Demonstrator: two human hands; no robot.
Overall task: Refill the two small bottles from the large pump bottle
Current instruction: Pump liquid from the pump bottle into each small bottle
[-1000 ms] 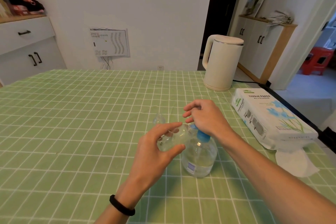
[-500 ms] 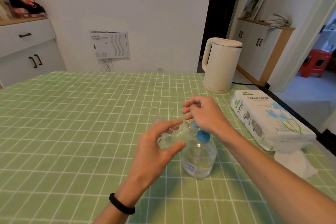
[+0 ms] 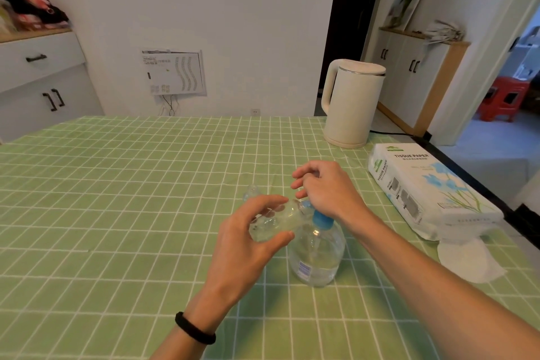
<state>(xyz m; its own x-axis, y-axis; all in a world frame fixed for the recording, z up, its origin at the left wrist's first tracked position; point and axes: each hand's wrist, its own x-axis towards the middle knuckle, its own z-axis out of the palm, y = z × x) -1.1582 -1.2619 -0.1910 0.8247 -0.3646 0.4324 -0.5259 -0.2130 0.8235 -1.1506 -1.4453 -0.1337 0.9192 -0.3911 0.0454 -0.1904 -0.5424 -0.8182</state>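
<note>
The left hand (image 3: 248,245) clamps its fingers round one small bottle (image 3: 274,222), held on its side with the mouth pointing right, at the pump bottle (image 3: 318,254) spout. The right hand (image 3: 327,193) rests on the pump's blue head, fingers loosely curled, gripping nothing. A second small bottle (image 3: 252,191) stands on the tabletop (image 3: 117,199) just behind. Two small bottles, one pump bottle.

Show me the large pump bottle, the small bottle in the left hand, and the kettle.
large pump bottle (image 3: 318,257), head view, on its clear body.
small bottle (image 3: 284,218), head view, on its side.
kettle (image 3: 352,105), head view, on its wall.
</note>
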